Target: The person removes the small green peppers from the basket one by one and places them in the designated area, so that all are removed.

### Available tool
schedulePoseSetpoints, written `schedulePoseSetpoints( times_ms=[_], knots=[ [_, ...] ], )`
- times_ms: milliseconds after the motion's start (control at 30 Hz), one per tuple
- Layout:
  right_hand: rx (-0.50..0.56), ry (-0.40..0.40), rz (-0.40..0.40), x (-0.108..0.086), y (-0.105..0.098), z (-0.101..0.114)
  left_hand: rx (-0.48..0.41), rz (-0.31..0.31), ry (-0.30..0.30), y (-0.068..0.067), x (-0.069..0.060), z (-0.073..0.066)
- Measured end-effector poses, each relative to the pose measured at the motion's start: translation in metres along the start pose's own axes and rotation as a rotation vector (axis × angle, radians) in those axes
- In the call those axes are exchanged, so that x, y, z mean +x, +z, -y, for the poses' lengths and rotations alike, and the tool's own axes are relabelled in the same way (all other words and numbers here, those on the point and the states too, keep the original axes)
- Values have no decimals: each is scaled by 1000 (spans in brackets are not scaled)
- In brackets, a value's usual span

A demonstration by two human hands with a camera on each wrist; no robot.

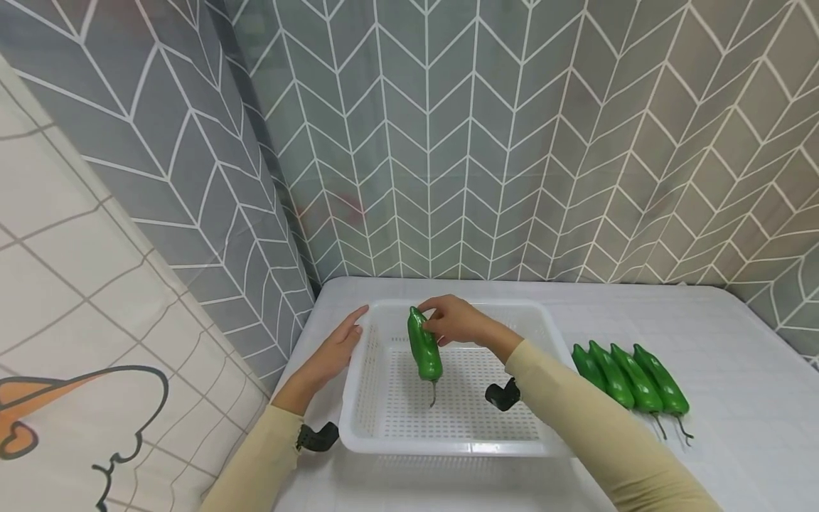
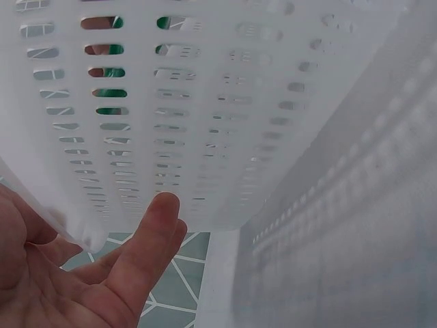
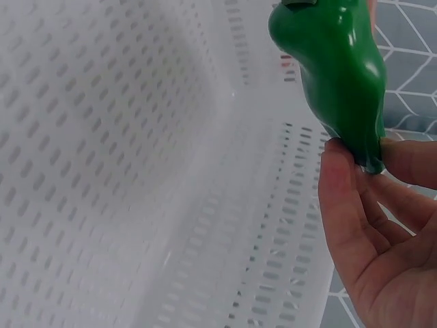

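A white perforated plastic basket (image 1: 457,447) stands on the table. Over its inside, my right hand (image 1: 457,321) pinches a glossy green chili pepper (image 1: 424,348) near its tip, with the stem hanging down toward me. Close up in the right wrist view, fingers and thumb meet around the narrow end of the pepper (image 3: 345,75). My left hand (image 1: 334,355) is at the basket's left side, its fingers fairly straight. From the left wrist view, that hand (image 2: 89,280) lies by the slotted outer wall (image 2: 205,137), and green shows through the slots.
Several more green chili peppers (image 1: 662,380) lie side by side on the white tablecloth (image 1: 736,427), right of the basket. Behind the table hangs a grey curtain (image 1: 480,142) with white chevron lines. A white tile-patterned cover (image 1: 96,270) is at the left.
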State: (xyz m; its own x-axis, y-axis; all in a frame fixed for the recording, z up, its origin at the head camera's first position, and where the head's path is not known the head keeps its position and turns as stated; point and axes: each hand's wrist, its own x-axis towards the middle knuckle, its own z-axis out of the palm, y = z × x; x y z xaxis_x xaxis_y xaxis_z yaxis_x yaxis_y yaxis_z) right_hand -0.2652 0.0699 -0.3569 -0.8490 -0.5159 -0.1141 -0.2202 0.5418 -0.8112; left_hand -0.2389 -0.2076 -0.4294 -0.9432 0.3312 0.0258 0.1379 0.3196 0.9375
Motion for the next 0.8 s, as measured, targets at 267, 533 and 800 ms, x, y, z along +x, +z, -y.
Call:
schedulePoseSetpoints(
  times_ms=[267,533,800],
  knots=[
    [5,6,-22,-6,-12,-5,23,-23,-29,1,1,1],
    [-27,2,-45,-14,-24,-6,25,-26,-17,1,1,0],
    [-31,-31,-69,-21,-37,-15,5,-5,-21,1,1,1]
  ],
)
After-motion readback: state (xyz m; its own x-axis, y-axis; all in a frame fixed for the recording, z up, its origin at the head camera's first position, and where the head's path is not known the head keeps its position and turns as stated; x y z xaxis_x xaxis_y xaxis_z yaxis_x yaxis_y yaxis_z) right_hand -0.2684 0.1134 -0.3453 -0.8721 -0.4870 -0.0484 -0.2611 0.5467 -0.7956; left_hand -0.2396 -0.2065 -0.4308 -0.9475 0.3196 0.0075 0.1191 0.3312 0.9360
